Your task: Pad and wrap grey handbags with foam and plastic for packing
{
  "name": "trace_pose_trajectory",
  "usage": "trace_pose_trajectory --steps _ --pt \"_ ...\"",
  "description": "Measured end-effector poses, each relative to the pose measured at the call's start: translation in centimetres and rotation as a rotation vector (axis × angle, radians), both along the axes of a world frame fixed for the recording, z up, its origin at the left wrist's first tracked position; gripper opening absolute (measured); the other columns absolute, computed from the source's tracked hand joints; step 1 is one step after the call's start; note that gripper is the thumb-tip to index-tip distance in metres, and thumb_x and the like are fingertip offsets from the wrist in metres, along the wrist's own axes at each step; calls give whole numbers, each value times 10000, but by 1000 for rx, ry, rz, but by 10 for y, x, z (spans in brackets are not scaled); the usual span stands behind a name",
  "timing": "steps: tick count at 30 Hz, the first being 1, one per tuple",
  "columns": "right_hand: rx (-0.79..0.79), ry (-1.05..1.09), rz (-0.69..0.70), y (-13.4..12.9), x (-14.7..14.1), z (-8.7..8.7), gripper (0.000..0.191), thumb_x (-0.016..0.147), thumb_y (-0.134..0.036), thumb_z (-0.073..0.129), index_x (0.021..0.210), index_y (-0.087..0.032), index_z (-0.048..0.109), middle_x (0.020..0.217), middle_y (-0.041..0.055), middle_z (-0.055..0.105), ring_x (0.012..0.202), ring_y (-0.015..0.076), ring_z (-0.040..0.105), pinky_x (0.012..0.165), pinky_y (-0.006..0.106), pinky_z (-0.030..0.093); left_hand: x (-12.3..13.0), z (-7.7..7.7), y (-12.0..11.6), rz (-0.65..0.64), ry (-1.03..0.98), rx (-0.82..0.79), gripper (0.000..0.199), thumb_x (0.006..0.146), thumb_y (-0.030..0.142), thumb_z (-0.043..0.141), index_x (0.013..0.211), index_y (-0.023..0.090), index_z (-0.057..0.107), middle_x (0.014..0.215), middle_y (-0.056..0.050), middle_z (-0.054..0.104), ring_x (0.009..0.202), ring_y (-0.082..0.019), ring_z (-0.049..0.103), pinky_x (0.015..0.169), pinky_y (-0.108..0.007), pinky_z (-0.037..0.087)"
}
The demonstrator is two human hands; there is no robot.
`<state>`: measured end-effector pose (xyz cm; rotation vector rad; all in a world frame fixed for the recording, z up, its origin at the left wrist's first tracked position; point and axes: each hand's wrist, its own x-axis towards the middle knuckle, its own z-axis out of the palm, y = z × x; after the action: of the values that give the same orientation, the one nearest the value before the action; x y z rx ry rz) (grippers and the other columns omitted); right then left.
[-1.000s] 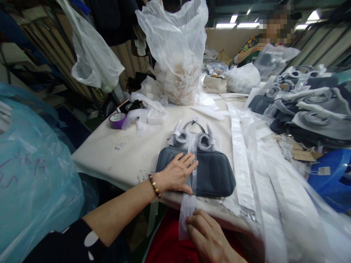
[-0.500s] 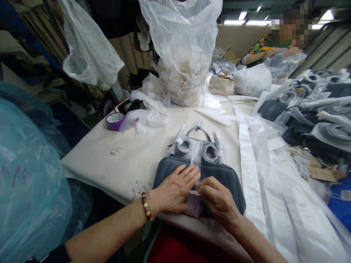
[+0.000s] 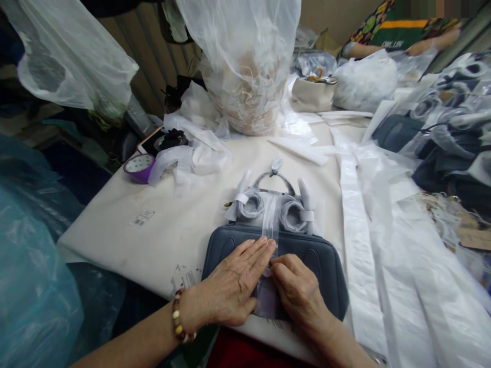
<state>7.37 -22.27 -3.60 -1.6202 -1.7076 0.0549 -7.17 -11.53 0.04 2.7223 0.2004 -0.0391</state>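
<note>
A dark blue-grey handbag [image 3: 326, 266] lies on the covered table in front of me. Down its middle runs a clear plastic strip [image 3: 270, 217], with a purplish lower part [image 3: 267, 299] between my hands. My left hand [image 3: 230, 278] rests flat across the bag, fingers stretched out and their tips on the strip. Close beside it, my right hand [image 3: 301, 289] is closed in a pinch on the strip; the fingertips are partly hidden. Two plastic-wrapped coils [image 3: 251, 204] and a wrapped loop handle [image 3: 282, 179] extend beyond the bag's far edge.
A purple tape roll [image 3: 140, 167] sits at the table's left. White plastic sheets [image 3: 362, 245] cover the right side, with several wrapped dark bags [image 3: 452, 138] beyond. A large clear bag [image 3: 249, 76] stands at the back. A co-worker's hand [image 3: 420, 47] shows at top right.
The view has tilted down and come closer to the bag. My left hand still presses flat on the strip, its fingers nearer together. My right hand keeps its pinch beside it.
</note>
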Motion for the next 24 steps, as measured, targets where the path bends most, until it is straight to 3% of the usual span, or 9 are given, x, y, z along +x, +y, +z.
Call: trace_pose_trajectory --steps 3,6,9,12,17,20,24 --pt "35 -16 -23 2 -1 -3 227 874 -24 404 747 -153 540 736 62 571 676 138 506 603 222 465 -1 4 2 7 -18 -39 958 581 110 464 1427 66 17 1507 -214 189 1400 -279 133 1123 -496 228" --pt "28 -10 -46 2 -3 -5 221 874 -32 413 744 -162 535 727 55 551 677 141 497 594 223 459 -6 4 0 77 -198 -58 893 600 103 462 1414 57 99 1458 -220 299 1368 -281 245 1088 -482 318" --pt "13 -16 -57 1 -5 -5 224 879 -54 417 725 -165 536 706 49 534 662 144 490 583 230 450 -13 -3 -10 162 -492 52 561 719 70 459 1274 64 379 1210 -190 545 1204 -249 461 991 -421 446" --pt "15 -30 -67 -1 -6 -5 242 886 -74 412 697 -172 527 697 47 533 657 146 491 578 232 448 -17 -15 -24 63 -544 230 286 811 30 407 1053 65 556 952 -128 642 1011 -200 572 887 -341 518" --pt "-9 -30 -132 6 -4 -4 253 888 -119 421 656 -200 481 664 23 513 640 144 511 584 237 465 -14 -34 -38 53 -492 375 333 872 60 351 1124 8 563 1082 -164 647 1096 -220 555 906 -333 517" --pt "-3 -15 -242 12 -4 2 121 895 -168 412 851 -187 523 785 42 543 629 144 543 593 267 506 -13 -37 -39 75 -479 397 364 873 79 339 1158 9 554 1147 -166 631 1127 -228 536 904 -338 514" --pt "120 -34 -358 -13 5 27 238 898 -258 457 1115 -165 491 941 83 546 653 148 556 626 302 531 -11 -36 -36 92 -423 416 390 834 70 356 1164 24 557 1187 -170 615 1126 -231 533 874 -342 514"
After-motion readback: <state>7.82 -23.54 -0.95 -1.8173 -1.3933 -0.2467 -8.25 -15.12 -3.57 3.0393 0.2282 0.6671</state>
